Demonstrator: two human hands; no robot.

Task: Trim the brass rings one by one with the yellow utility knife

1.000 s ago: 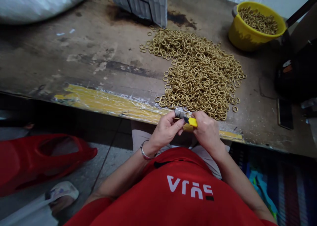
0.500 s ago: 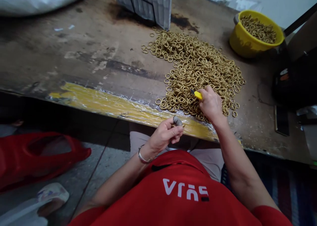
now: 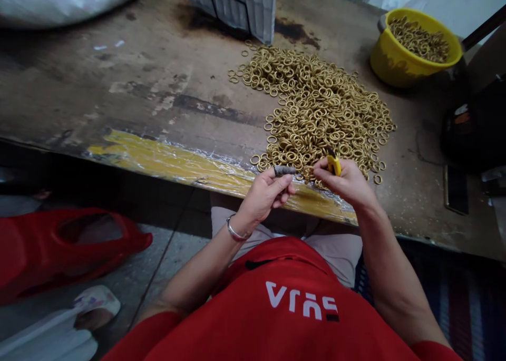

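Observation:
My left hand (image 3: 264,193) is closed in a pinch at the table's front edge, its index finger wrapped in grey tape. Whatever its fingertips hold is too small or hidden to make out. Close to its right, my right hand (image 3: 348,182) grips a yellow utility knife (image 3: 334,165), the dark blade end pointing up and away. The thumb and index finger of that hand come together beside some rings; I cannot tell whether a ring is between them. A wide pile of gold-coloured rings (image 3: 324,103) lies on the table just beyond both hands.
A yellow tub (image 3: 395,60) of similar rings stands at the back right of the worn table (image 3: 158,81). A phone (image 3: 456,189) lies on the right. At the back is a grey ribbed panel (image 3: 253,5). A red plastic chair (image 3: 35,250) is on the left.
My right hand has moved back from the pile towards my left hand, carrying the knife, whose blade end now points more upward. My left hand has risen slightly, its taped finger straighter.

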